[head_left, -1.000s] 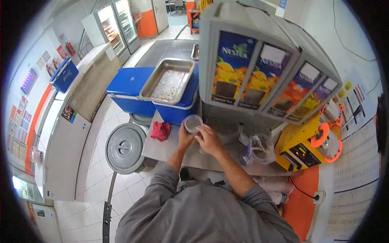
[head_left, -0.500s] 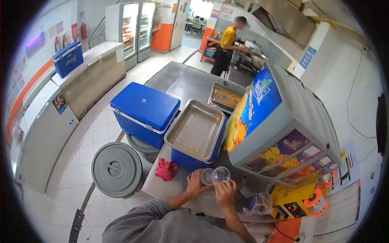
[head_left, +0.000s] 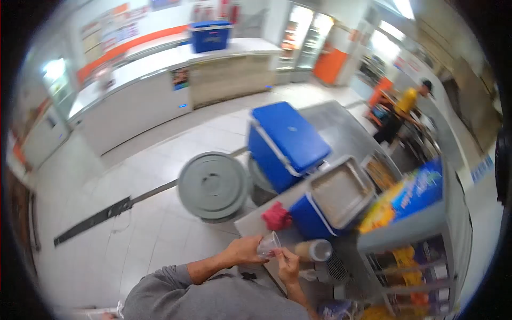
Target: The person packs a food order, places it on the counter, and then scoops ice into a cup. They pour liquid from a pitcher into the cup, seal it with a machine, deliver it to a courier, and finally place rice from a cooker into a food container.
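My left hand (head_left: pixel 244 249) holds a clear, empty plastic cup (head_left: pixel 268 244) tilted on its side over the near edge of the steel counter (head_left: pixel 250 221). My right hand (head_left: pixel 288 264) pinches the same cup from below with its fingertips. Just right of the hands, a cup of beige drink (head_left: pixel 314 249) sits at the drink dispenser (head_left: pixel 416 224). A red cloth (head_left: pixel 276 216) lies on the counter just beyond the cup.
A small blue cooler (head_left: pixel 312 218) carrying a steel tray (head_left: pixel 341 191) stands behind the cloth, with a bigger blue cooler (head_left: pixel 288 140) further back. A grey round bin lid (head_left: pixel 213 185) is on the floor to the left. A person in a yellow shirt (head_left: pixel 408 101) works far right.
The view has swung left and tilted. My hands have brought the clear cup away from the dispenser, toward the counter's near edge. A filled cup now shows at the dispenser.
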Motion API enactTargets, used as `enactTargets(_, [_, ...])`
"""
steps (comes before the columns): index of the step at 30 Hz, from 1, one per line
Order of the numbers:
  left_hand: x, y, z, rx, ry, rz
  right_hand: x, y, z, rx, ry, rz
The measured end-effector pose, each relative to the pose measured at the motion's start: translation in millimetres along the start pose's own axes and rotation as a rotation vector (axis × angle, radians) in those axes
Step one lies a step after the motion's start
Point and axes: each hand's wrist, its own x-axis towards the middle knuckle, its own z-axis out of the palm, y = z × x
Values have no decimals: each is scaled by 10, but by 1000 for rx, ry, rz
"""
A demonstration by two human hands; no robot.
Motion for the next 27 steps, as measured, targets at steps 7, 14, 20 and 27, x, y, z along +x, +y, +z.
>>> enactTargets(7, [-1001, -358, -1673, 103, 561, -388, 990, -1246, 1504, 336, -388, -102])
enactTargets(14, [-1957, -1341, -2830, 175, 584, -541, 1478, -1927, 3210, 525, -690, -84])
enactTargets(20, [-2047, -2147, -2966, 359, 612, -272, 1693, -1871, 3838, 98, -827, -293])
enactTargets(27, [-1337, -2288, -2387, -77, 128, 30, 1156, -1257, 3162, 60, -508, -26])
